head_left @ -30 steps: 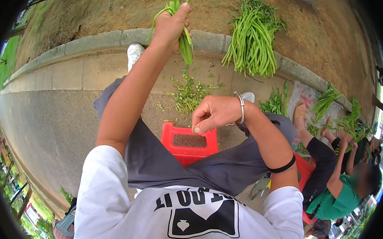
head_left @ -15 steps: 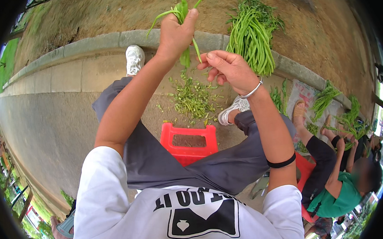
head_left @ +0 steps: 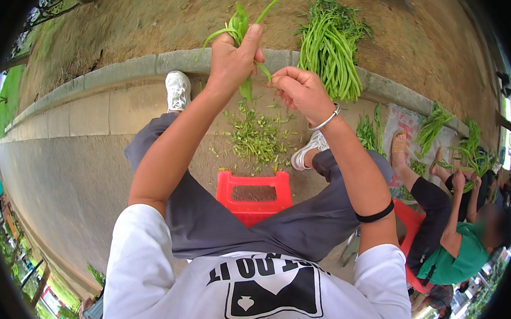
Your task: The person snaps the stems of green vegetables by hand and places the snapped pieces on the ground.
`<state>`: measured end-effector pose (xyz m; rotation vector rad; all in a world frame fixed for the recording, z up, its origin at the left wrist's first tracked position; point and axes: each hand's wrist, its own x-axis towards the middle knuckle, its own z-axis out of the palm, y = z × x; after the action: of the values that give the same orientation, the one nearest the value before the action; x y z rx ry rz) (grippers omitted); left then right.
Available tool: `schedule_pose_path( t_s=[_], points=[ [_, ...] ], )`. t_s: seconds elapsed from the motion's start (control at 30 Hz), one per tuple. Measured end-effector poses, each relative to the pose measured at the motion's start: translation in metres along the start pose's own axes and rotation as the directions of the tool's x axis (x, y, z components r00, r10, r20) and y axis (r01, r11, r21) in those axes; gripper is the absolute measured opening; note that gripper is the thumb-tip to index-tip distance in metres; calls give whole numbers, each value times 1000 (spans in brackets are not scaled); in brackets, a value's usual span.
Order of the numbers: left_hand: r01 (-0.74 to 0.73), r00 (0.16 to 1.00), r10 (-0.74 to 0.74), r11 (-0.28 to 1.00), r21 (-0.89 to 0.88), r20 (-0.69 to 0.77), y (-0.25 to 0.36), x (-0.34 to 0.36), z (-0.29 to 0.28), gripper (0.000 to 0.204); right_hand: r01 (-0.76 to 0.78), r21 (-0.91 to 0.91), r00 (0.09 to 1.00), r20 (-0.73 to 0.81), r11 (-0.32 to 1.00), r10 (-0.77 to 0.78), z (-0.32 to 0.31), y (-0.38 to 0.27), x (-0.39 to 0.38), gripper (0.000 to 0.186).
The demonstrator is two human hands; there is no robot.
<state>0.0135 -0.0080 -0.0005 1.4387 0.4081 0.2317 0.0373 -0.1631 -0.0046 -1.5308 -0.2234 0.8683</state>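
My left hand (head_left: 233,62) is closed around a few long green vegetable stems (head_left: 238,24) with slim leaves, held up beyond my knees. Some of their ends stick out above the fist and others hang below it. The thumb and forefinger of my right hand (head_left: 305,93) pinch the lower end of one stem (head_left: 264,72), just right of the left fist. Below both hands, short green trimmings (head_left: 260,133) lie scattered on the pavement.
A large bundle of green stems (head_left: 331,63) rests across the curb (head_left: 129,68). A red plastic stool (head_left: 255,203) stands between my legs. At the right, a person in a green shirt (head_left: 460,258) sits handling greens, near a sheet (head_left: 401,131) with more bunches.
My right fingers, loosely apart near the stem's tip before, now pinch its end. Both hands have shifted slightly in view. The stems stay in my left hand.
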Motion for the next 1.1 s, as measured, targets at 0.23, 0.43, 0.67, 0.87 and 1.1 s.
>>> schedule_pose_path(
  t_s=[0.23,0.43,0.67,0.87,1.1],
  points=[
    [70,996,-63,991,-112,65,-4,-7,4,29,244,-308,923,-216,920,-318,-12,8,11,16],
    [112,991,-130,946,-304,-39,14,4,-18,24,267,-274,805,-463,924,-370,-62,2,21,13],
    [287,950,-310,833,-472,31,14,14,-32,23,136,-395,980,185,909,-66,-59,6,1,12],
    [375,916,-385,727,-575,110,2,22,-36,20,164,-582,886,441,796,141,-37,11,-5,13],
    [441,895,-368,651,-618,251,-7,26,-32,15,67,-267,998,33,961,-61,-29,-1,5,20]
  ],
)
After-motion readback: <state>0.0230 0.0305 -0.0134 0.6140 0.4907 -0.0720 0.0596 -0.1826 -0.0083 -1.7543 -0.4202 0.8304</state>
